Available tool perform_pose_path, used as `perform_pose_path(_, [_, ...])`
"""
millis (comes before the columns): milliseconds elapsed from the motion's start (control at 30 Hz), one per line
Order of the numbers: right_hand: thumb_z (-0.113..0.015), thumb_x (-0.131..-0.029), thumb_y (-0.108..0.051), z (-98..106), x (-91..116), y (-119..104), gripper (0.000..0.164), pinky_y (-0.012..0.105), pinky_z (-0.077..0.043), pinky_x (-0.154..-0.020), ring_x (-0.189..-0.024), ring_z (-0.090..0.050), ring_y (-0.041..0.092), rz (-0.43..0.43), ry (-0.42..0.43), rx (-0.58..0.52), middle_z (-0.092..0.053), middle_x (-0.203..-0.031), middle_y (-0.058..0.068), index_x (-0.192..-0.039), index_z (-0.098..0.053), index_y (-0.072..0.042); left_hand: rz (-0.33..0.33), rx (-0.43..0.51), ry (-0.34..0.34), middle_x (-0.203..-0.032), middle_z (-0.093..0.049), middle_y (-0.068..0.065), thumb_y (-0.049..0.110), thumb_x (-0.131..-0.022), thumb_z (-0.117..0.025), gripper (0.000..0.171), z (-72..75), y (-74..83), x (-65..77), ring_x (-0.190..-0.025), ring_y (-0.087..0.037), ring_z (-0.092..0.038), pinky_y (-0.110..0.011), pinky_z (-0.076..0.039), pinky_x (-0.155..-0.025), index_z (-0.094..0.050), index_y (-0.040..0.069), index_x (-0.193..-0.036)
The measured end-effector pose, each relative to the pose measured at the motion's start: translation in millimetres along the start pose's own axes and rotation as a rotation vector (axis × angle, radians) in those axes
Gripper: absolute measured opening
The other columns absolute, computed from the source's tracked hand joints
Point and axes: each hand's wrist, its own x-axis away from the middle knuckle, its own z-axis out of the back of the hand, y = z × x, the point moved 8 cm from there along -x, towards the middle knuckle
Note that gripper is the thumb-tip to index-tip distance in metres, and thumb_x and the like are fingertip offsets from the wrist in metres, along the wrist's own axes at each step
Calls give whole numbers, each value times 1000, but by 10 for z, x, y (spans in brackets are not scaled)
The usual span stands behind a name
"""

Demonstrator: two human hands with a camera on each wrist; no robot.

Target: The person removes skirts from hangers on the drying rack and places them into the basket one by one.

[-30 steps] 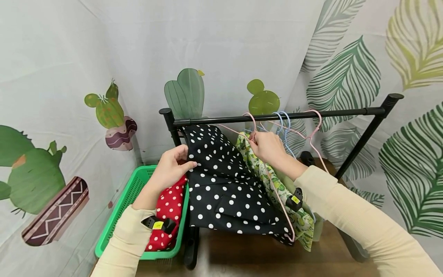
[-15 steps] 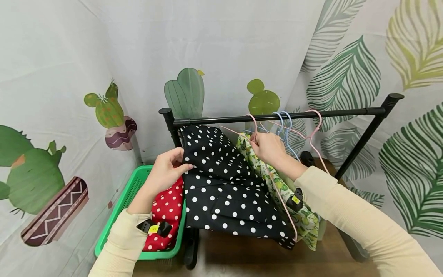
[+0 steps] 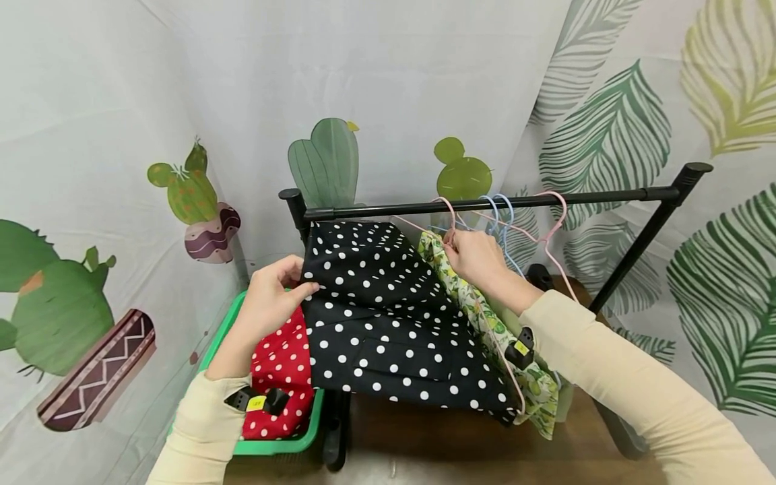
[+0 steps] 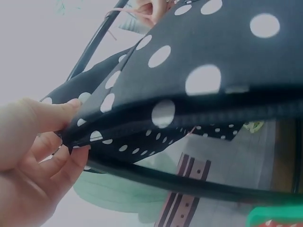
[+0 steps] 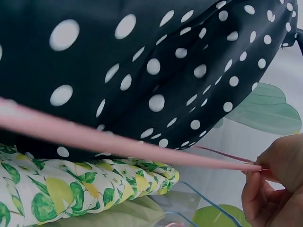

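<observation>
A black cloth garment with white polka dots hangs spread out below the rack's bar. My left hand pinches its left edge between thumb and fingers, and the left wrist view shows the cloth folded over there. My right hand grips a pink hanger just under its hook, which loops over the bar. In the right wrist view the pink hanger's arm runs along the dotted cloth's lower side. Right behind it hangs a lemon-print garment.
The black clothes rack spans the view above a brown wooden table. Blue hangers and another pink hanger hang farther right. At lower left a green basket holds a red dotted cloth.
My left hand has moved left, drawing the black dotted garment's edge out with it. My right hand and the pink hanger have shifted slightly right.
</observation>
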Motion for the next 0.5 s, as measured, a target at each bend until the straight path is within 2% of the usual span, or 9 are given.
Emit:
perform_pose_path(200, [-53, -90, -14, 10, 4, 11, 17, 28, -31, -36, -41, -44, 18, 11, 11, -7, -62, -62, 3, -87, -69, -9, -5, -55, 58, -76, -65, 1, 8, -80, -69, 13, 134, 11, 16, -69, -12, -60, -25, -47, -65, -61, 15, -88])
perform_pose_path(500, [-53, -90, -14, 14, 15, 17, 17, 29, -32, -37, -41, -43, 19, 29, 33, 4, -60, -59, 4, -87, -68, -7, 11, -100, 93, -75, -67, 1, 10, -81, -69, 11, 225, -48, 44, -70, -11, -63, -23, -47, -65, -62, 15, -88])
